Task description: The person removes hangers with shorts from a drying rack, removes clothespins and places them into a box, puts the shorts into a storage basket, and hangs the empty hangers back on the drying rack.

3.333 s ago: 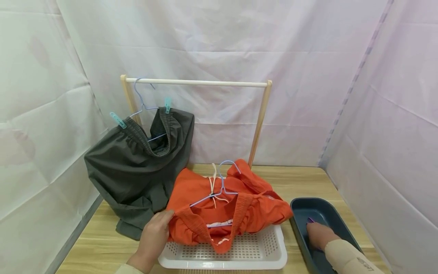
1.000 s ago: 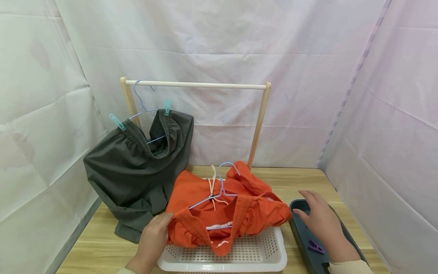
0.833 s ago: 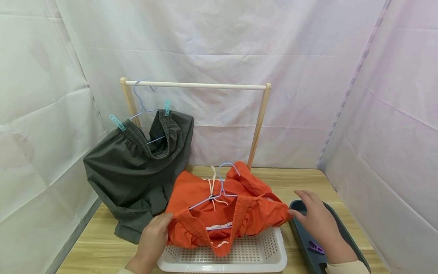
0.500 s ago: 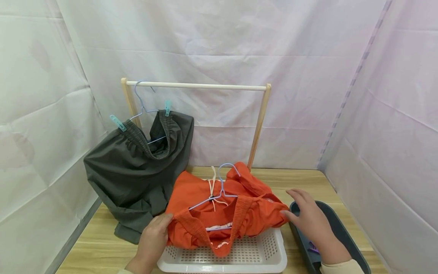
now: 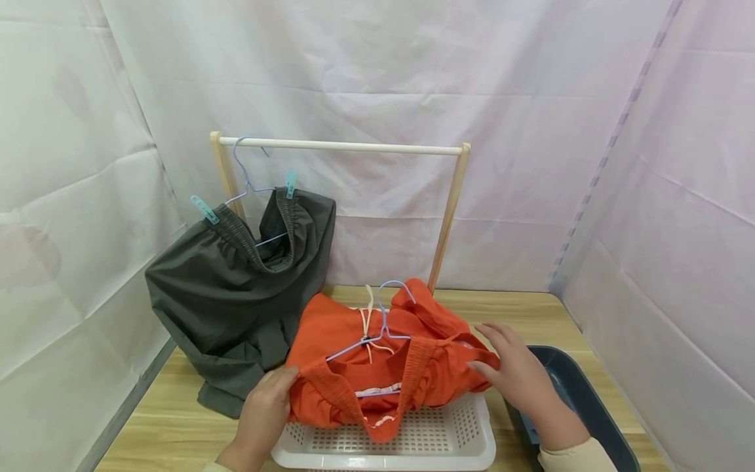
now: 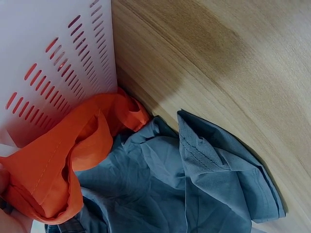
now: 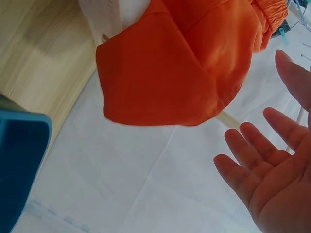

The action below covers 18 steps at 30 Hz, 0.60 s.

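Orange pants [image 5: 366, 367] with a gathered waistband and pale drawstring lie over a white perforated basket [image 5: 383, 461]. A lilac wire hanger [image 5: 385, 324] sits at the waistband, its lower bar seen inside. My left hand [image 5: 265, 406] pinches the waistband's left end; in the left wrist view only a bit of that hand shows beside the orange cloth [image 6: 48, 174]. At the pants' right end, my right hand [image 5: 519, 373] is held with fingers spread. In the right wrist view the right hand [image 7: 282, 179] has nothing in its palm and stands apart from the cloth.
Dark grey pants [image 5: 236, 301] hang at left on a lilac hanger, held by two teal clips [image 5: 204, 210]. The hanger hooks over a wooden rack's white rail [image 5: 354, 145]. A dark blue tray [image 5: 596, 400] stands at right, partly behind the right forearm. White cloth walls surround the table.
My right hand has come out of the blue tray, leaving a purple clip there, and moved left to the orange pants' right end. The left hand keeps its pinch in place.
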Available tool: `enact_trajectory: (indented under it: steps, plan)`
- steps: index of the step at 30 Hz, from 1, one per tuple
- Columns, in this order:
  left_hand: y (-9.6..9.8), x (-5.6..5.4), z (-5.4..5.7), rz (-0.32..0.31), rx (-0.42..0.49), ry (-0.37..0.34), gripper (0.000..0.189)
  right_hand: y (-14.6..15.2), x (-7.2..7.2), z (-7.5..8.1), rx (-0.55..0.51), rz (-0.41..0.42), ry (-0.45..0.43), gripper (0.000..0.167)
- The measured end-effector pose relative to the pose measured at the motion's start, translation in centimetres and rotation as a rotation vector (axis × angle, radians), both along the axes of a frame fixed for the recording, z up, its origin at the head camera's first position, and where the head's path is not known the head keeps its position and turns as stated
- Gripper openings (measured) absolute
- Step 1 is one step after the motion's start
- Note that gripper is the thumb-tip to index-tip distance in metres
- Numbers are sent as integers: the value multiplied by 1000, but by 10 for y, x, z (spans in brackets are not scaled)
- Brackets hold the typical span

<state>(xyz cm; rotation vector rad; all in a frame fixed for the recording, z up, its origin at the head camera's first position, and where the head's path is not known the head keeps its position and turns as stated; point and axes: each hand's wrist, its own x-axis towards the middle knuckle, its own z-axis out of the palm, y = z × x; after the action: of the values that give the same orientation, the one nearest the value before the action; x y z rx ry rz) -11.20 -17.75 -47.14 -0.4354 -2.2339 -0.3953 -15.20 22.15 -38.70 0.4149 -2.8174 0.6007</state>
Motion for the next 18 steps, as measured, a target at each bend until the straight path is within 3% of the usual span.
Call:
enact_trajectory:
  steps: [18]
  plan:
    - [2, 2, 3, 5, 9, -7, 41, -25, -13, 0, 1, 50, -19, 65]
